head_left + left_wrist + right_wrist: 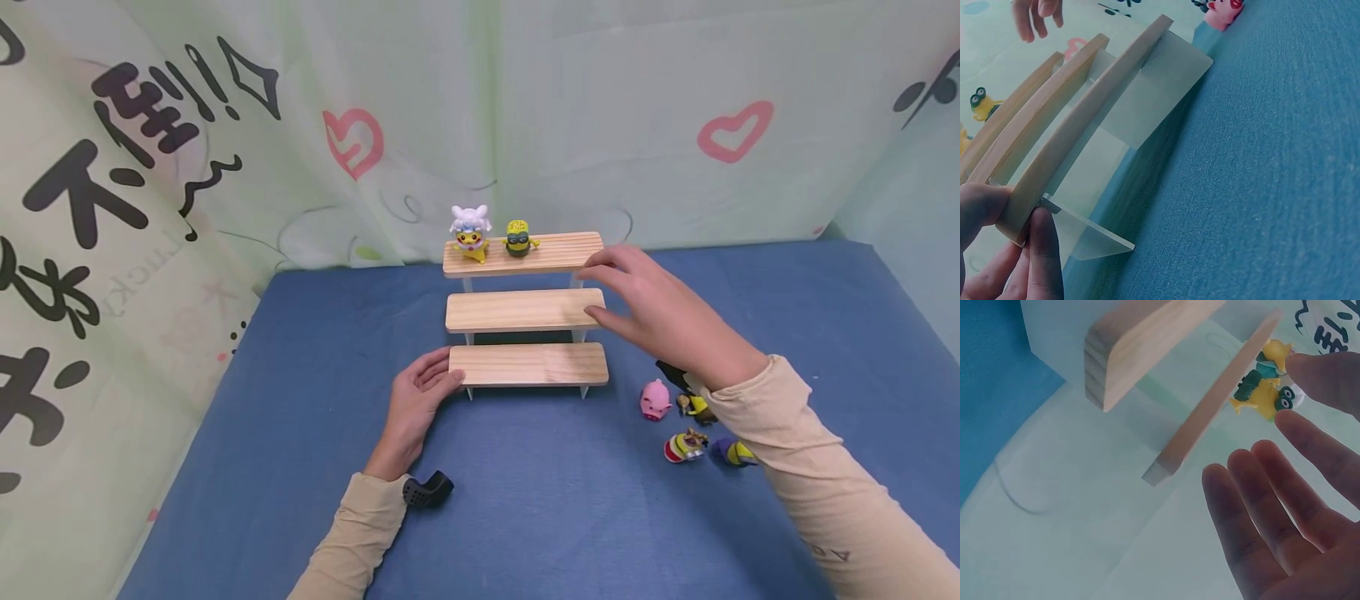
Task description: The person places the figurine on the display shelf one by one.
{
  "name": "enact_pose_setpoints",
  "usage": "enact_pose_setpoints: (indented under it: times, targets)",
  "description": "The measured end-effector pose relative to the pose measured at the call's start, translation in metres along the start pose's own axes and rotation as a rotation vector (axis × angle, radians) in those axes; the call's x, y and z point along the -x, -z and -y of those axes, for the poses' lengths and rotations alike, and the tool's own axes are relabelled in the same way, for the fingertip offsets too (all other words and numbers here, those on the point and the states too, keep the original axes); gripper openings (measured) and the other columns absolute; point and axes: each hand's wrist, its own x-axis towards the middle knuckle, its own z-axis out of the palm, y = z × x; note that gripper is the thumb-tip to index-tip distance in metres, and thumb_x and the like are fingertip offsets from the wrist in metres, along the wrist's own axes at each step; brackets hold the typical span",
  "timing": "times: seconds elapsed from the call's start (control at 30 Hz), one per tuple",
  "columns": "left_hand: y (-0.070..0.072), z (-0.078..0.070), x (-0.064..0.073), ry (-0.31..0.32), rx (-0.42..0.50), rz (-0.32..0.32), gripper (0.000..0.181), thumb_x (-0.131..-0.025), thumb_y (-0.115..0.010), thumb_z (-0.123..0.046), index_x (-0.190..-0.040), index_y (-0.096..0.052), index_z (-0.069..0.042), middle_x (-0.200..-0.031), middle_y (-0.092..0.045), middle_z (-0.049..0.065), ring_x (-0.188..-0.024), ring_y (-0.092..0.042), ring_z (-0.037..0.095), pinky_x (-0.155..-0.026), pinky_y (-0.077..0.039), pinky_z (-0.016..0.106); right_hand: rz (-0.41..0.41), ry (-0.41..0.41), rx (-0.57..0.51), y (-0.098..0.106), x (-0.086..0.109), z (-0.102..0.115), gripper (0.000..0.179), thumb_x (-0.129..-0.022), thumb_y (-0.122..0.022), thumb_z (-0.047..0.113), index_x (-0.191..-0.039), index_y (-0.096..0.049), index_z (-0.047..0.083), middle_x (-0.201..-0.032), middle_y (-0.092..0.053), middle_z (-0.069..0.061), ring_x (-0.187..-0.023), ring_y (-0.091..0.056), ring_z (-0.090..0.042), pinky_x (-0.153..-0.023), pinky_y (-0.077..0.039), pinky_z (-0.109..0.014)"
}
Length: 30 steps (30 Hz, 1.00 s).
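Note:
A three-tier wooden display stand (525,364) with clear supports stands on the blue cloth. My left hand (422,400) pinches the left end of its lowest board; in the left wrist view the thumb is above and the fingers (1044,250) below. Near the right ends of the upper boards hovers my right hand (660,312), fingers spread, holding nothing. On the top board stand a yellow figurine with a white hood (470,233) and, to its right, a minion figurine (518,239). The right wrist view shows the minion figurine (1265,397) beyond my fingertips.
Right of the stand lie a pink pig figurine (655,400), a figurine with red and white (685,446), a blue and yellow figurine (733,452) and a brown and yellow one (699,407), partly behind my right forearm. A printed curtain (562,108) hangs behind the stand.

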Motion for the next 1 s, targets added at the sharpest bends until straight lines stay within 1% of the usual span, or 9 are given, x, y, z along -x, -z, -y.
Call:
enact_pose_setpoints:
  times: [0.27, 0.57, 0.8, 1.0]
  targets:
    - [-0.001, 0.000, 0.000, 0.002, -0.001, -0.005, 0.048, -0.089, -0.075, -0.009, -0.133, -0.058, -0.005, -0.127, -0.064, 0.015, -0.105, -0.067, 0.018, -0.086, -0.058, 0.022, -0.008, 0.004, 0.016, 0.000, 0.011, -0.001, 0.040, -0.081, -0.080, 0.003, -0.119, -0.066, -0.001, -0.119, -0.059, -0.015, -0.110, -0.056, -0.031, -0.088, -0.054, -0.047]
    - [-0.001, 0.001, 0.000, -0.004, -0.010, -0.001, 0.050, -0.088, -0.076, -0.010, -0.134, -0.058, -0.005, -0.128, -0.064, 0.016, -0.105, -0.067, 0.018, -0.087, -0.058, 0.022, -0.017, 0.010, 0.014, 0.001, 0.028, -0.001, 0.040, -0.079, -0.081, 0.001, -0.116, -0.067, -0.002, -0.117, -0.060, -0.014, -0.108, -0.054, -0.031, -0.082, -0.055, -0.049]
    - [-0.001, 0.000, 0.000, -0.001, -0.003, -0.005, 0.049, -0.088, -0.076, -0.009, -0.134, -0.059, -0.005, -0.127, -0.064, 0.015, -0.105, -0.066, 0.018, -0.087, -0.058, 0.022, -0.006, -0.012, 0.048, 0.000, 0.041, -0.001, 0.040, -0.078, -0.082, 0.003, -0.115, -0.068, 0.001, -0.115, -0.060, -0.010, -0.108, -0.055, -0.025, -0.083, -0.056, -0.043]
    - [-0.002, -0.001, 0.001, 0.008, 0.019, -0.009, 0.049, -0.088, -0.075, -0.006, -0.133, -0.058, -0.003, -0.128, -0.063, 0.016, -0.106, -0.066, 0.019, -0.087, -0.058, 0.025, 0.008, -0.023, 0.047, 0.000, 0.052, 0.002, 0.041, -0.079, -0.082, 0.004, -0.117, -0.067, 0.002, -0.118, -0.059, -0.009, -0.107, -0.055, -0.023, -0.080, -0.056, -0.041]
